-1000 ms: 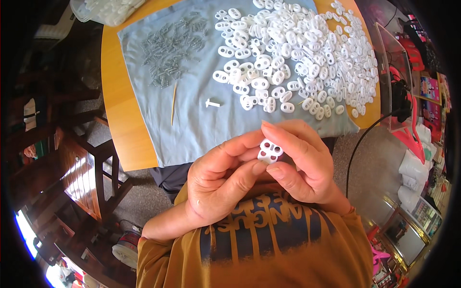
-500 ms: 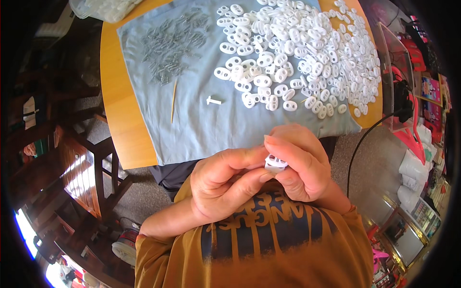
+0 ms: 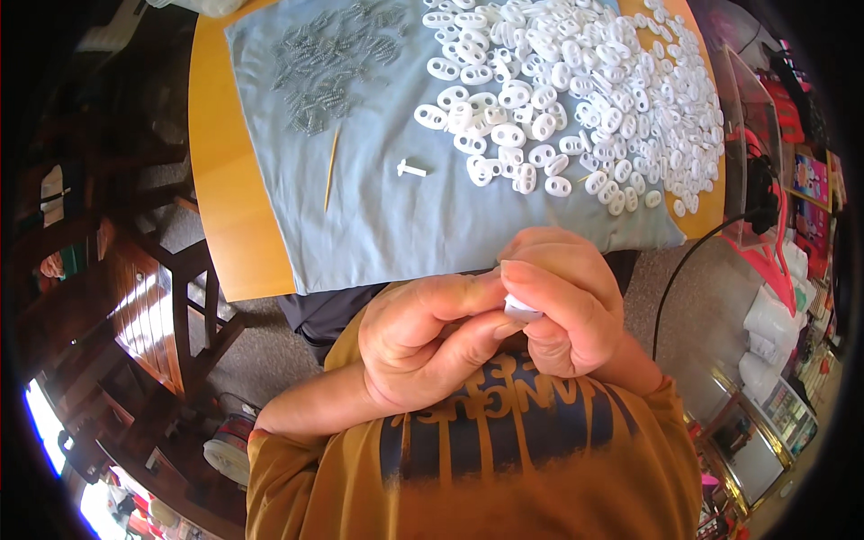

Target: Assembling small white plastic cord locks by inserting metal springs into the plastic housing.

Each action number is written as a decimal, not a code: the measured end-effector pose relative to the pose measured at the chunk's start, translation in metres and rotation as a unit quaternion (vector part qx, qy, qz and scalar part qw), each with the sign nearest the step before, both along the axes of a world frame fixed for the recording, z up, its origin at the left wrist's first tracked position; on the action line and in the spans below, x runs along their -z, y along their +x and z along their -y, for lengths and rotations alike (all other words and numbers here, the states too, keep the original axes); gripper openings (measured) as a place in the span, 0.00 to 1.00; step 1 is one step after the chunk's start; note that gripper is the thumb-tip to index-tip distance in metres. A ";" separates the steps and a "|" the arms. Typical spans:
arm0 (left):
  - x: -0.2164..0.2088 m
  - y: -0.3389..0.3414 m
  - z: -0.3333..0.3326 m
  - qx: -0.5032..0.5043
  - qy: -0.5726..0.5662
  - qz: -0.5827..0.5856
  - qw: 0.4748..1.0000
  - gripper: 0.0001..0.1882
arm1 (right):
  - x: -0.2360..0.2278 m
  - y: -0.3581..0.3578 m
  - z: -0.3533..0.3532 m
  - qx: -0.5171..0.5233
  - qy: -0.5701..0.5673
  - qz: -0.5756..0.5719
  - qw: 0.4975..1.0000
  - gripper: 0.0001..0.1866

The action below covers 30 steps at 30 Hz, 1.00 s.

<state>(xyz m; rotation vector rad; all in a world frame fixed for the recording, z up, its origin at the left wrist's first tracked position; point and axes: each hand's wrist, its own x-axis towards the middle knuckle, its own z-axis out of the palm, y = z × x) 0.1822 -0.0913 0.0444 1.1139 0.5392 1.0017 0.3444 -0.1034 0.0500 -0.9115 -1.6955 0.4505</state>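
Close to my chest, a small white plastic cord lock is pinched between both hands, mostly hidden by the fingers. My left hand is closed on it from the left, thumb and forefinger at its lower edge. From the right, my right hand curls round it with the thumb across its top. Beyond them on a blue-grey cloth lie a white T-shaped plastic piece and a thin yellow wooden stick. Many white oval two-hole cord lock pieces are heaped at the right.
A pile of small metal springs covers the cloth's far left. The cloth lies over a wooden table. A clear plastic container stands at the far left corner. Wooden chairs stand to the left; a black cable hangs at the right.
My right thumb has shifted over the cord lock, covering the holes that showed on its top. The table's contents appear slightly higher in view; both hands stay nearly in place.
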 end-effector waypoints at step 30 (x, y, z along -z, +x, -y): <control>-0.016 -0.003 -0.026 0.006 -0.153 0.068 0.986 0.12 | 0.004 0.011 0.005 0.023 -0.050 -0.019 0.998 0.18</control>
